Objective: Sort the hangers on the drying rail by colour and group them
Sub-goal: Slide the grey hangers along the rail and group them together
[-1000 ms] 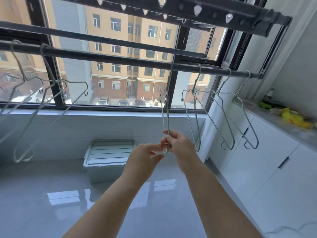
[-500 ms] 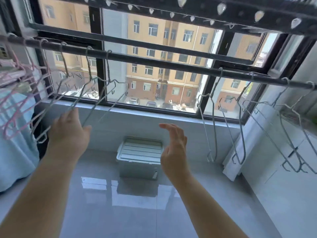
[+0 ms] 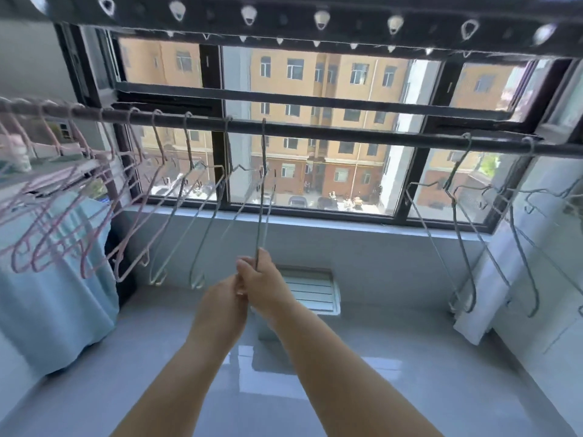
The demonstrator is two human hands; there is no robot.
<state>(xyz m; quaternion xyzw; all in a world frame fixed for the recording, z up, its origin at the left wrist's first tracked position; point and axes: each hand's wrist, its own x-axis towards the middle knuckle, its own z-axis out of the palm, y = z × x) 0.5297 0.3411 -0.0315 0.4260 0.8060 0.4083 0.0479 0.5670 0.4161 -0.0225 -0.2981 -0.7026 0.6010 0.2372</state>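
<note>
Came together since half a second back, from spread apart to clasped low on one grey hanger point(image 3: 262, 197). Left to right: pink hangers point(image 3: 53, 216) bunched on rail point(image 3: 347, 134); left hand point(image 3: 225, 298) curled at its base, grip uncertain; right hand point(image 3: 263, 279) pinched shut around the wire; more grey hangers point(image 3: 463, 234) well apart. Judged light, stiff, slippery; best taken by the bottom bar.

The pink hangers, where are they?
In the head view, the pink hangers hang bunched at the left end of the rail, beside the pale hangers and in front of a blue cloth.
</note>
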